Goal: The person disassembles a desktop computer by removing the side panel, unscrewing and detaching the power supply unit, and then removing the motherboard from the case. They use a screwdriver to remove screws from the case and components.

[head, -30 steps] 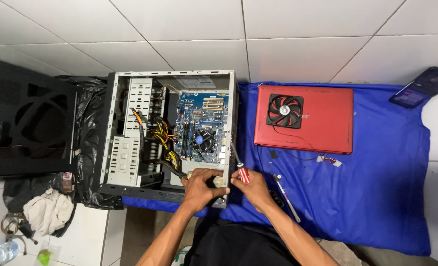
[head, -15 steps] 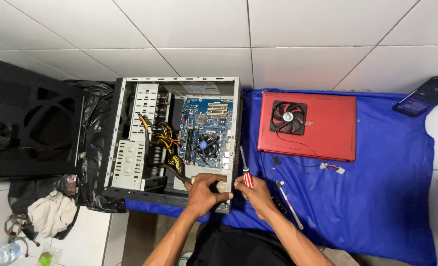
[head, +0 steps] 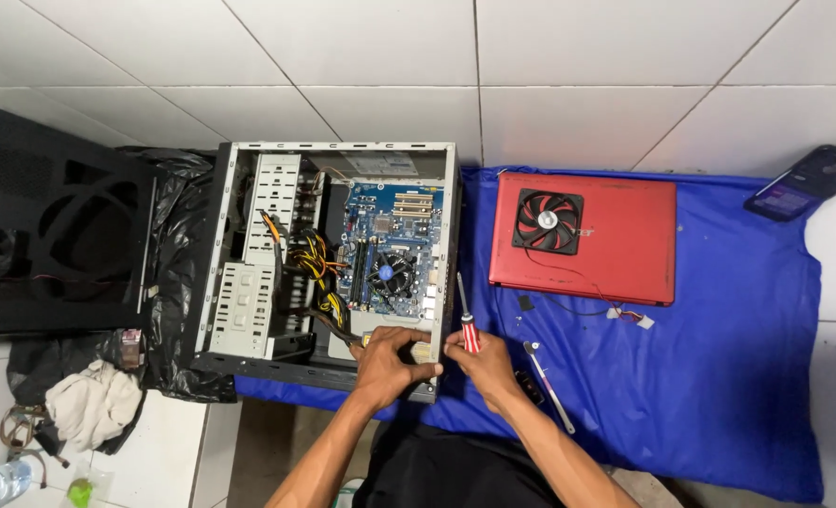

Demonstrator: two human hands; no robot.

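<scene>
While both hands work at the near edge of the open case (head: 249, 254):
Left hand (head: 387, 362): closed on a small beige part (head: 425, 352) at the case corner.
Right hand (head: 482, 362): gripping a red screwdriver (head: 468, 325), tip pointing away.
Cloth (head: 719, 376): blue, under the case; carries a red laptop (head: 583, 240) with a fan (head: 548, 220) on it.

Open computer case (head: 329, 273), hands (head: 437, 362) at corner, screwdriver (head: 467, 320)
</scene>
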